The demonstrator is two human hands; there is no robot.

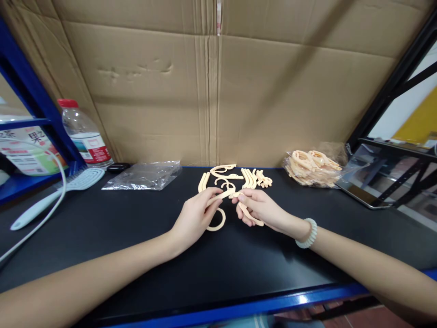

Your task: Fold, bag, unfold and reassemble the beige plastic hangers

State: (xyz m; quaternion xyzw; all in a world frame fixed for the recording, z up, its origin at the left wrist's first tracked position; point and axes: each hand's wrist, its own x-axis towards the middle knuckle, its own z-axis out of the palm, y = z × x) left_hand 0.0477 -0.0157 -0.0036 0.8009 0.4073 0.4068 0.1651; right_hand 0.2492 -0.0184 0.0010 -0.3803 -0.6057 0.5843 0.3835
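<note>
Grip is firm in both hands: the left hand [196, 214] pinches a beige strip [223, 195], and the right hand [259, 204] holds a curved beige piece [257, 222], close to each other above the black surface [218, 273]. Just behind them lie loose beige parts [249, 181]. Farther right is a filled bag [309, 169]; on the left, a flat clear bag [145, 176] and a brush [85, 179].

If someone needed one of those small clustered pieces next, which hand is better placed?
Probably the right hand: it is nearer the small clustered pieces, and the left hand would have to reach past it. Both are busy, though: the left holds a pale strip, the right a curved piece.
</note>
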